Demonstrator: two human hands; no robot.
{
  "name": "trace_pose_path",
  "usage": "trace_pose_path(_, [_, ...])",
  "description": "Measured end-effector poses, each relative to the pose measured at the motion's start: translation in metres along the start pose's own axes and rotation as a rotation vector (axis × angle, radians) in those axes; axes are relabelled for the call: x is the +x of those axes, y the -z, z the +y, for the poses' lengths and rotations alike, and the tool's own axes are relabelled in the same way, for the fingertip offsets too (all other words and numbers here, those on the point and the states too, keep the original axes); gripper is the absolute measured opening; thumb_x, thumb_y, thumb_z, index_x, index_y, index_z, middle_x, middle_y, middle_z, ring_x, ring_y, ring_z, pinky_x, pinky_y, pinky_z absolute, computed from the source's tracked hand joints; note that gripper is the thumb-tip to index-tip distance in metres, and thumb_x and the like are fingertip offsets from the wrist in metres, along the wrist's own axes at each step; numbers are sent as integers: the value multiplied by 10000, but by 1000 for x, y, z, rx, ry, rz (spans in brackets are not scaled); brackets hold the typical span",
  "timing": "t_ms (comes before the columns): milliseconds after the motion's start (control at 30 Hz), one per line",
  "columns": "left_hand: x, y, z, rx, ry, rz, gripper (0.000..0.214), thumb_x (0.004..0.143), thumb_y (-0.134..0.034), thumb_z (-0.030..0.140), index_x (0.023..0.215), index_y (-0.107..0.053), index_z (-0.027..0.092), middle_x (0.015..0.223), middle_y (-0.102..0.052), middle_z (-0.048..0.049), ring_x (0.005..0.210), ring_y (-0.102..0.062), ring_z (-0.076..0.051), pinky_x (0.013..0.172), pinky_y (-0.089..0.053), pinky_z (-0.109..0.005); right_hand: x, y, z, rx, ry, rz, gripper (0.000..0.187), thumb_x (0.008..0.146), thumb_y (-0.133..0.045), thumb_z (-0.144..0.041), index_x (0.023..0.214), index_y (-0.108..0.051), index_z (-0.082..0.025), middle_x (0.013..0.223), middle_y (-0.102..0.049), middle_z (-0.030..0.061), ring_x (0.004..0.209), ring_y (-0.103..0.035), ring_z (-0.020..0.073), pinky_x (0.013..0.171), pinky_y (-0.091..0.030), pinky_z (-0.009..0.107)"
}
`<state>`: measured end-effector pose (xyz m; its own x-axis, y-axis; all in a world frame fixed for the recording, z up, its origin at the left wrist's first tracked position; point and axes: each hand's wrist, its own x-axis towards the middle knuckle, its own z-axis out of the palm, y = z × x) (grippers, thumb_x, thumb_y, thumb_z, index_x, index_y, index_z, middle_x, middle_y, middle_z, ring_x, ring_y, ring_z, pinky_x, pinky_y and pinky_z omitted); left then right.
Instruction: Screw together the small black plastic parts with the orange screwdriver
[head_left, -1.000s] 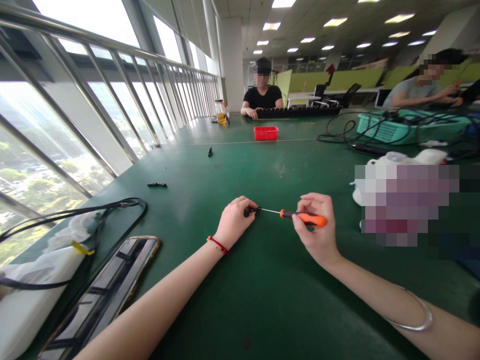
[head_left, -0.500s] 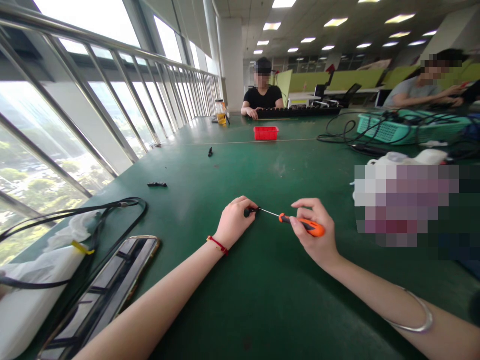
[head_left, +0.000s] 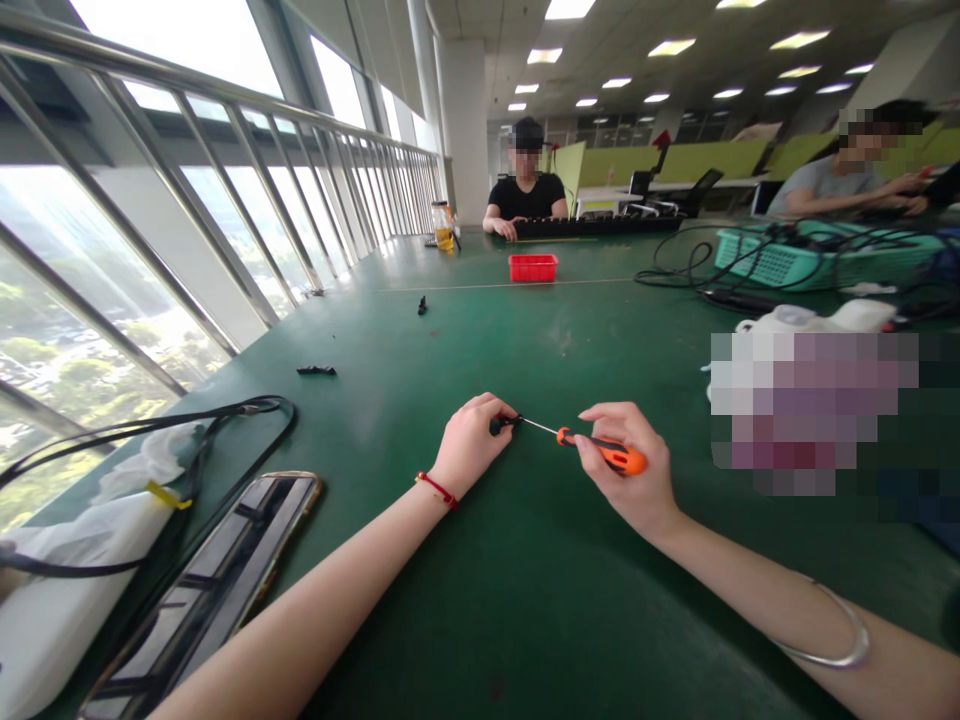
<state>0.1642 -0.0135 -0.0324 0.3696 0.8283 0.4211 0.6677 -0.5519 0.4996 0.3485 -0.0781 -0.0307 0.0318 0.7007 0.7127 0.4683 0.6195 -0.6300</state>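
Observation:
My left hand (head_left: 474, 440) is closed around a small black part (head_left: 504, 424), held low over the green table (head_left: 480, 600). Most of that part is covered by my fingers, so its kind does not show. In my right hand (head_left: 634, 470) lies a screwdriver (head_left: 619, 457) with an orange and black handle. Its thin metal shaft points left, and the tip meets the black part at my left fingertips. My right thumb presses the handle from the near side, while the index finger is raised off it.
A phone (head_left: 225, 570), black cables (head_left: 285, 415) and a white object (head_left: 82, 600) lie at left. Small black pieces (head_left: 316, 371) and a red bin (head_left: 533, 268) stand further off. A teal basket (head_left: 832, 262) sits back right. A person (head_left: 527, 195) sits opposite.
My right thumb and fingers have shifted slightly on the screwdriver handle, the index finger a little lower and further left. My left hand holds the black part in the same place.

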Motion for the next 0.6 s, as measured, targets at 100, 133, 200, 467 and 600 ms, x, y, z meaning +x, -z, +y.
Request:
trace_pose_path(100, [0, 1, 0, -3, 6, -6, 146, 730, -547, 99, 791, -650, 182, 848, -640, -17, 799, -601, -158, 713, -486, -267, 1, -1, 1, 11, 54, 107, 313, 722, -604, -171, 1005, -481, -219, 855, -526, 11, 736, -558, 140, 675, -468, 284])
trace_pose_path(133, [1, 1, 0, -3, 4, -7, 147, 730, -547, 99, 793, -650, 182, 851, -640, -17, 801, -600, -158, 713, -486, -266, 2, -1, 2, 31, 53, 121, 371, 712, -608, -171, 1049, -461, -218, 902, -517, 24, 780, -557, 151, 699, -471, 298])
trace_pose_path(200, [1, 1, 0, 0, -3, -8, 148, 732, -547, 101, 799, -650, 184, 856, -639, -17, 806, -599, -159, 713, -485, -266, 3, -1, 1, 55, 28, 93, 406, 716, -607, -180, 1082, -434, -218, 819, -504, 0, 704, -536, 139, 646, -464, 286])
trace_pose_path(467, [0, 0, -1, 1, -6, -4, 145, 730, -547, 100, 796, -646, 183, 845, -633, -16, 799, -596, -157, 705, -484, -259, 2, 0, 1, 40, 8, 51, 302, 741, -591, -159, 1013, -472, -217, 694, -484, -43, 611, -505, 109, 639, -449, 268])
trace_pose_path(600, [0, 0, -1, -2, -12, -8, 147, 730, -545, 100, 800, -644, 184, 856, -631, -15, 808, -595, -156, 705, -484, -256, 1, 0, 2, 54, 9, 69, 383, 719, -603, -171, 1063, -442, -214, 763, -485, -23, 635, -506, 117, 590, -445, 260])
